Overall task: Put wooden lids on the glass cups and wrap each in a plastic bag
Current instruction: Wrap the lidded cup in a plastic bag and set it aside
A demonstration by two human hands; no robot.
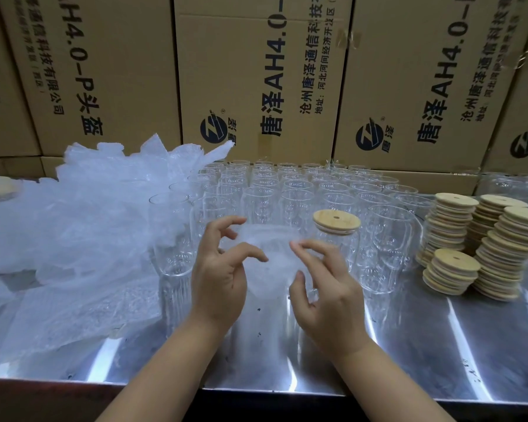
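While the two hands are working at the centre of the frame, a thin, filmy clear bag is hanging between them, just above the shiny steel table. The left hand is pinching the bag's left edge with curled fingers. The right hand is pinching its right edge between thumb and forefinger, and its other fingers are fanning loosely.

Just right of the bag, one lidded cup is standing upright, its glass clear. Its lid is a flat round disc of pale wood with a small hole.

Behind it, bare cups are standing packed in rows, several dozen, too many for me to count exactly. At right, five stacks of the same wooden discs are leaning unevenly, and one is much shorter. At left, a crinkled pile of clear bags is sprawling across the table. Printed cardboard boxes are filling the top of the frame.
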